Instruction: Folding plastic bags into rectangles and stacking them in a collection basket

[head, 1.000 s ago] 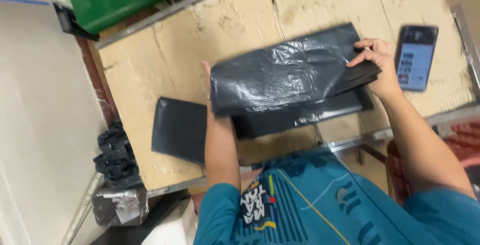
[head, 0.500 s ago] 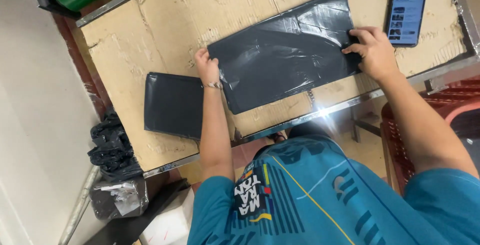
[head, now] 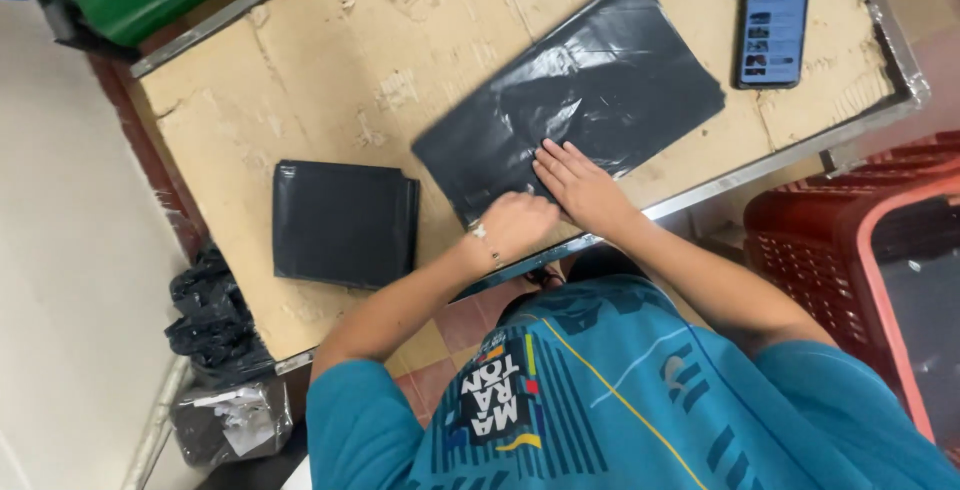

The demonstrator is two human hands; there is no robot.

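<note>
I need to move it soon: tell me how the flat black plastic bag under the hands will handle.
The black plastic bag looks thin and wrinkled, so it is probably floppy and light. Its glossy sheen suggests it may slide on the cardboard tabletop.

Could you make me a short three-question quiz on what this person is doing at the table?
1. True or false: both hands rest on the flat black plastic bag.
2. Which thing lies at the far right corner of the cardboard-topped table? A) a phone with its screen lit B) a pair of scissors C) a roll of tape
3. Fill in: the folded black stack lies to the ____ of the left hand, apart from it.

Key
1. True: the left hand and the right hand press side by side on the bag's near edge.
2. A, the phone.
3. Left.
</note>
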